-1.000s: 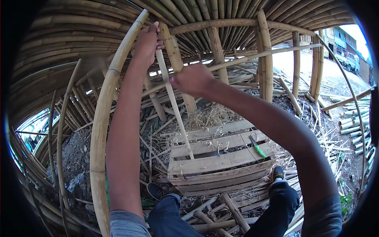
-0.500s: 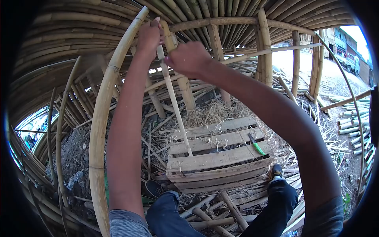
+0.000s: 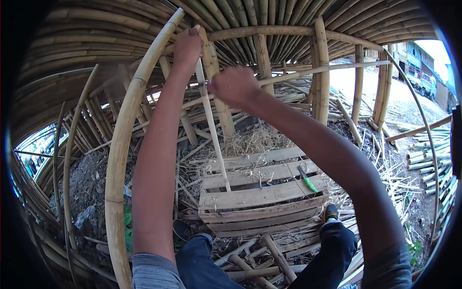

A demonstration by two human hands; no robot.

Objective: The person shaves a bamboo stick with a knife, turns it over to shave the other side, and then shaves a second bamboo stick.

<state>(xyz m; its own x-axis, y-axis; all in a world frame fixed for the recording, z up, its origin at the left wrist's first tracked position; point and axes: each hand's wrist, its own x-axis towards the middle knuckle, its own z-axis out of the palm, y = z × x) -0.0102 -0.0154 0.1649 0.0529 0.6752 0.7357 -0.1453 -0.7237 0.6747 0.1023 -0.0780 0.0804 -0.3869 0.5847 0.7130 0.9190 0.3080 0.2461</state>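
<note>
Left hand (image 3: 188, 47): raised, fingers curled round the top of the pale strip (image 3: 215, 137); a firm grip here should stop twisting.
Right hand (image 3: 233, 86): a blurred fist just beside the strip, lower than the left, apparently closed on a small tool (image 3: 202, 85) (only a dark edge shows, so its kind is hard to tell).
Strip: slants from the left hand down to the slatted crate (image 3: 260, 196); whether its foot sits on a slat or in a gap, I cannot tell.
Bracing: press lightly from the top, so the foot doesn't skid and the strip doesn't bow.
Stroke: if this is scraping, as it seems, light, even passes at a shallow angle, away from the left fingers, would serve best.
Shavings (image 3: 252, 139): heaped behind the crate, some curls on its slats; brush any from under the foot.
Green-handled knife (image 3: 308, 181): on the crate's right side, well apart from the foot; best left there.
</note>
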